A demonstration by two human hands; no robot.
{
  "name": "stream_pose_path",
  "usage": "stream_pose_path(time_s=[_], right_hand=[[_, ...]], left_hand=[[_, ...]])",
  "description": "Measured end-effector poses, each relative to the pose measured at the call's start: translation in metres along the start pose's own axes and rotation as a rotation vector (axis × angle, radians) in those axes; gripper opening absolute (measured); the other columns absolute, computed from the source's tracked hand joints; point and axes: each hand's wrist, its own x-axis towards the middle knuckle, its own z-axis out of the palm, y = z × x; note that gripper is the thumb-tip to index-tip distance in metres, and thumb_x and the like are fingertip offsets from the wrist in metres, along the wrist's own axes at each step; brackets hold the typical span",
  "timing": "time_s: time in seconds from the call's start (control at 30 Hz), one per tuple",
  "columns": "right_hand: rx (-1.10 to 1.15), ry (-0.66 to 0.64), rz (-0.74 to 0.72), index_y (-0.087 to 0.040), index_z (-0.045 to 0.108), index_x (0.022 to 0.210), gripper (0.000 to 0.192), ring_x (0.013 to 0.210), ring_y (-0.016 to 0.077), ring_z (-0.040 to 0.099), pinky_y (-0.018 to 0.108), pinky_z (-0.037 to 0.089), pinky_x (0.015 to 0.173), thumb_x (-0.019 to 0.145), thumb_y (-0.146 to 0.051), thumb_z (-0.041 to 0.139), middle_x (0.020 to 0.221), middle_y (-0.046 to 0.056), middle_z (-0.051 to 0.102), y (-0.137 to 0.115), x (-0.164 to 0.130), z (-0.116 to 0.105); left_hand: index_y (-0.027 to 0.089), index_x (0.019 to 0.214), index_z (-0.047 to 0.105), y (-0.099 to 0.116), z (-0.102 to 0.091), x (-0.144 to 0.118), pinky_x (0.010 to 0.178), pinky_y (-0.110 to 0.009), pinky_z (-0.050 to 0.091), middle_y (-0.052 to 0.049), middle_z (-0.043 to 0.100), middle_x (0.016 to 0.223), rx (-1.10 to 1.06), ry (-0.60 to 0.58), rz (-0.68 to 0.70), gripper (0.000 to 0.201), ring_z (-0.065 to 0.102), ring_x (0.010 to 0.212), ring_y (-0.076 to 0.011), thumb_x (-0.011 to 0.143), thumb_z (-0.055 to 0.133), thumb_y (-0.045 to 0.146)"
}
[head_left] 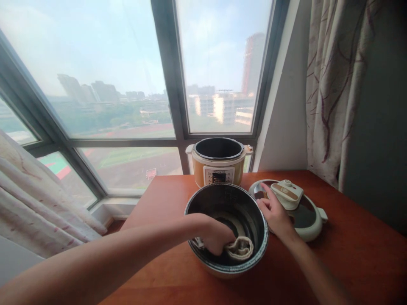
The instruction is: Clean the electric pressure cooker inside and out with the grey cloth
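Note:
A dark inner pot [226, 192] with a speckled rim stands upright at the front of the wooden table, its opening facing me. My left hand [218, 235] reaches down into it, fingers curled around a rolled beige cloth [241, 249], whose coiled end shows on the right. The fingertips themselves are hidden. Against the pot's right rim is my right hand [275, 214], its index finger stretched out and the thumb apart from it. Whether it presses on the rim I cannot tell for sure.
Behind the pot stands a gold and white electric cooker body [199, 169] with a control panel. A round lid [313, 231] with a raised handle lies at right, partly behind my right hand. The table [346, 254] borders large windows; curtains [330, 84] hang on both sides.

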Motion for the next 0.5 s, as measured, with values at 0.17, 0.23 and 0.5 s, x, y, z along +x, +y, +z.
stream_pose_path(time_s=[0.17,0.23,0.5], right_hand=[[0.032,-0.031,-0.006,-0.017,0.052,0.141,0.071,0.062,0.0187,0.058,0.030,0.047,0.062,0.077,-0.044,0.069,0.064,-0.003,0.065,-0.003,0.012,0.009],[0.069,-0.027,0.031,-0.018,0.055,0.137,0.068,0.065,0.0204,0.060,0.031,0.048,0.064,0.078,-0.048,0.068,0.068,-0.001,0.067,0.001,0.013,0.009],[0.147,0.118,0.183,-0.021,0.059,0.132,0.060,0.059,0.0187,0.053,0.028,0.044,0.051,0.085,-0.058,0.061,0.067,0.001,0.061,0.013,-0.060,-0.001]], left_hand=[[0.019,0.068,0.065,-0.011,-0.004,-0.001,0.060,-0.027,0.047,0.001,0.062,0.058,0.014,-0.015,-0.015,0.020,0.059,0.060,-0.0186,0.058,0.061,0.003],[0.019,0.069,0.064,-0.012,-0.004,-0.001,0.057,-0.026,0.046,0.000,0.062,0.060,0.013,-0.015,-0.007,0.017,0.059,0.060,-0.0183,0.060,0.061,0.004],[0.017,0.087,0.069,-0.015,0.001,-0.005,0.060,-0.026,0.048,-0.004,0.070,0.080,-0.091,-0.028,-0.054,0.028,0.065,0.074,-0.0203,0.063,0.058,0.008]])
